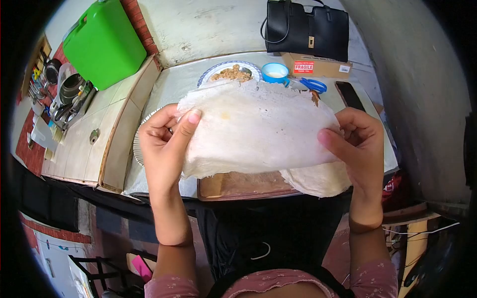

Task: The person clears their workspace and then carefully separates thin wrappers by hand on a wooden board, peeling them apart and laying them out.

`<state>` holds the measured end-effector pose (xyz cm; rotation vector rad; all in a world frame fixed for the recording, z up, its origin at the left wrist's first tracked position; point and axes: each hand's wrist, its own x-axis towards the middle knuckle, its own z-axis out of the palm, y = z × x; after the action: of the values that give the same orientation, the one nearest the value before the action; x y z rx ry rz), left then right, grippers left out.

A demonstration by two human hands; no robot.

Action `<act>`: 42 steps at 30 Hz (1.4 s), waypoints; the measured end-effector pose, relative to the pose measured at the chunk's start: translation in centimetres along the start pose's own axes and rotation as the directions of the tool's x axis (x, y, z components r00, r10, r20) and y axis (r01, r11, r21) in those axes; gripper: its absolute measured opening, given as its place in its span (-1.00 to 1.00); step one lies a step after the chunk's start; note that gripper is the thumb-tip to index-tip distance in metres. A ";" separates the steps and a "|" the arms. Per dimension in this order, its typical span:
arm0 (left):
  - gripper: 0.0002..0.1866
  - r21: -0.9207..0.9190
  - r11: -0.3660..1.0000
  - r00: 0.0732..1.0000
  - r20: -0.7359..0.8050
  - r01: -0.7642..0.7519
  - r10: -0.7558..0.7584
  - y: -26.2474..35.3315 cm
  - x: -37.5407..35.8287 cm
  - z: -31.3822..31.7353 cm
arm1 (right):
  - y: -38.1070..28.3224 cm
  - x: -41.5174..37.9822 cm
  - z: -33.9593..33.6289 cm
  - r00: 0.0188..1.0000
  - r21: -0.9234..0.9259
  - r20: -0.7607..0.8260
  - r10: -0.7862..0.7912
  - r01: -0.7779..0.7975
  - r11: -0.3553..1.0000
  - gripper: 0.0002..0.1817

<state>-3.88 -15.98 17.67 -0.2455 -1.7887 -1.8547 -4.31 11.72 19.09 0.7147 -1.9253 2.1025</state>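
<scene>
A modest home kitchen: left of the metal-topped table (171, 87) runs a tiled counter (92, 144) crowded with pots and utensils (67, 94); a plate of food (229, 73) sits on the table.

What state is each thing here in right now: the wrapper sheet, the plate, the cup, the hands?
Sheet: lifted, spread between both hands.
Left hand: pinching the sheet's left edge.
Right hand: pinching its right edge.
Plate: holds brown filling.
Cup: upright, uncovered.
Scissors: lying flat.
Bag: upright against the wall.

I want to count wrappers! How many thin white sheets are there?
2: one sheet held up in both hands, another sheet lying on the wooden board underneath. More may be hidden behind.
</scene>
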 end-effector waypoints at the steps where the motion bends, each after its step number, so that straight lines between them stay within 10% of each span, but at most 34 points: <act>1: -0.86 0.013 1.000 1.000 0.013 0.001 -0.001 0.0 0.0 -0.2 | 0.0 0.0 0.2 1.000 0.007 -0.020 -0.017 0.017 1.000 -0.88; 7: -0.82 0.138 0.990 0.998 0.057 -0.006 -0.002 0.1 0.8 -0.6 | 0.4 0.6 -0.2 0.990 -0.247 0.036 -0.136 0.140 0.959 -0.88; 10: -0.78 0.413 0.911 0.986 0.155 -0.007 -0.063 -0.6 3.9 -1.6 | 2.1 4.2 0.3 0.988 -0.409 0.127 0.093 -0.033 0.912 -0.84; 18: -0.75 0.521 0.843 0.991 0.079 -0.133 0.108 -2.7 6.6 -4.0 | 9.7 8.6 3.5 0.991 -0.192 0.060 -0.123 0.132 0.972 -0.78; 25: -0.70 0.609 0.741 0.817 0.558 -0.283 -0.147 -9.0 -0.3 -7.3 | 16.8 2.5 1.4 0.859 -0.424 0.407 0.311 -0.124 0.897 -0.76; 31: -0.76 0.639 0.752 0.865 0.457 -0.159 -0.205 -10.5 -3.1 -7.9 | 13.8 1.6 0.3 0.880 -0.559 0.451 0.148 0.150 0.815 -0.70; 37: -0.77 0.687 0.717 0.868 0.423 -0.119 -0.261 -10.2 -3.6 -7.7 | 7.7 -0.5 -5.0 0.949 -0.729 0.260 0.181 0.070 0.681 -0.70; 42: -0.68 0.853 0.509 0.944 0.252 -0.112 -0.214 -9.4 -5.2 -5.5 | 6.6 -4.9 -9.0 0.884 -0.765 0.398 0.245 0.173 0.620 -0.66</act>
<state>-2.87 -20.31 6.44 -0.1053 -2.7484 -0.7256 -5.00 20.51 10.64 1.0011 -2.8026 0.8604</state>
